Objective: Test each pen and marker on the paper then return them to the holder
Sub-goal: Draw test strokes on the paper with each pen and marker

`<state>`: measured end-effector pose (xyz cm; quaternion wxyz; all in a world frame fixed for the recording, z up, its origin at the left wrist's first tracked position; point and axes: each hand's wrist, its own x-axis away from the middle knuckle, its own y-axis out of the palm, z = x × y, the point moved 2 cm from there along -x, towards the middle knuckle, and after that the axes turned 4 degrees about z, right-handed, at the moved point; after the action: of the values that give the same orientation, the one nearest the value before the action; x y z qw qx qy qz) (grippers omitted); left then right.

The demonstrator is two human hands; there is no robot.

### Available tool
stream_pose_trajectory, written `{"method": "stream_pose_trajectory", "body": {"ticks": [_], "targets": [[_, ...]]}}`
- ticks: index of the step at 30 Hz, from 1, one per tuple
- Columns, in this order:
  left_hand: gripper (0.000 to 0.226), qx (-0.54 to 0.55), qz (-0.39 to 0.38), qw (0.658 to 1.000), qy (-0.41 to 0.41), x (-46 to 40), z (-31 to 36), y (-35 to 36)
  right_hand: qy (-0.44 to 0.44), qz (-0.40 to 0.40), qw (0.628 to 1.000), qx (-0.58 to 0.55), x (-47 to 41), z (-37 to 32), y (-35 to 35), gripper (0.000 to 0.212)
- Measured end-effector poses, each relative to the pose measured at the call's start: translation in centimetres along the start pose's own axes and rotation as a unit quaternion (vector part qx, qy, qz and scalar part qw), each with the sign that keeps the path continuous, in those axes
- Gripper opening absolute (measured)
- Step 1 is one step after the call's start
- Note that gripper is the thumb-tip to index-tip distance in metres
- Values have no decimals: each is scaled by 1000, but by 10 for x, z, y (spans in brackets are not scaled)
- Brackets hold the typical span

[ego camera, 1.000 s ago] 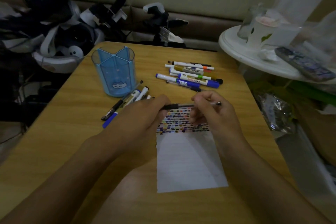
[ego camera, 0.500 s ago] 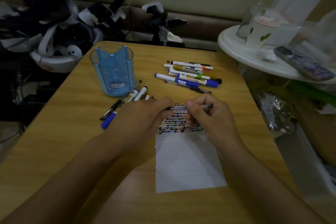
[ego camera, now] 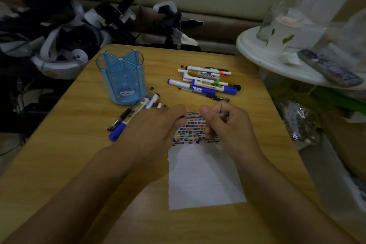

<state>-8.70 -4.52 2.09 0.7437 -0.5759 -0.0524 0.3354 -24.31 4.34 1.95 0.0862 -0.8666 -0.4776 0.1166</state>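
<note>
At frame centre, the left hand (ego camera: pixel 156 125) and right hand (ego camera: pixel 223 123) pinch a thin pen (ego camera: pixel 206 115) horizontally; seat the cap squarely, pushing straight along the barrel.

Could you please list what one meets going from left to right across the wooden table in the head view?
Blue pen holder → loose pens beside it → left hand → pen held by both hands → right hand; the far marker pile overlaps these, so I omit it.

Dim, murky indoor light with soft shadows on the paper (ego camera: pixel 204 176), blurred clutter at far right, and wide-angle bending at the edges.
</note>
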Motion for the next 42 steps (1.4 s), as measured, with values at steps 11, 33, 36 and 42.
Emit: {"method": "stream_pose_trajectory", "body": {"ticks": [11,33,36,42], "targets": [[36,10,38,998,40,5,-20,-7,-12,-15,1000,22,-7,7,-3,25],[17,-126,23,991,-45,15,-44,-9,-143,-35,874,463,-50,58,-37,46],[21,-119,19,993,-12,15,-46,-8,-130,-26,877,461,-51,58,-37,42],[20,-133,24,991,0,15,-49,-4,-121,27,887,446,-52,58,-40,31]]}}
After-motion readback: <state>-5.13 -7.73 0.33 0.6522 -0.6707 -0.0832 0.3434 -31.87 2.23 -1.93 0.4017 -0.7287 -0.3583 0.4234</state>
